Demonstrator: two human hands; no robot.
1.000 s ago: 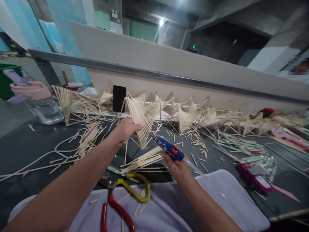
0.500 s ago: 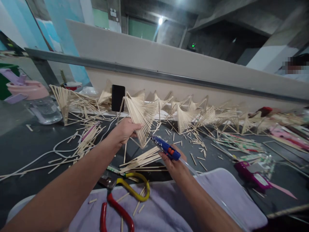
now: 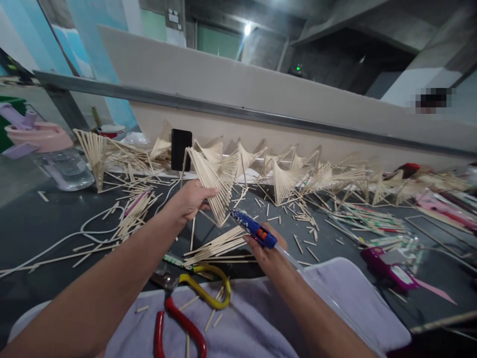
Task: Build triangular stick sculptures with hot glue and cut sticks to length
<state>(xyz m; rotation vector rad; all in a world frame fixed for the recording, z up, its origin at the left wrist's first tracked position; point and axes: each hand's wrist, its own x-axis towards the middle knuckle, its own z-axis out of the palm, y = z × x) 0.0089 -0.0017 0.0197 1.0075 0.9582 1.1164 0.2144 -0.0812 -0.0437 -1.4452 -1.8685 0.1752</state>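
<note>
My left hand (image 3: 196, 200) grips a twisted, fan-like model of thin wooden sticks (image 3: 217, 181) by its left side, thumb across the slats. In my right hand (image 3: 269, 246) is a blue glue gun (image 3: 255, 227) with an orange part and a clear glue stick out of its back. Its whitish-crusted nozzle points at the model's lower corner, close to it; I cannot tell whether they touch. Below the model lies a bundle of loose wooden sticks (image 3: 219, 246). Pliers (image 3: 167, 281) with one yellow and one red handle rest on a lilac towel (image 3: 257, 311).
More stick models (image 3: 286, 179) stand along the back against a pale board (image 3: 261, 89). A black phone (image 3: 181, 150) leans there. At left are a water bottle (image 3: 61, 161) and a white cable (image 3: 84, 231); at right, a purple tool (image 3: 389, 268). Another person (image 3: 432, 102) is at far right.
The model and my left hand have shifted very slightly left, and the glue gun's nozzle with them. Both hands keep their grips. At far right the other person's head has moved left.
</note>
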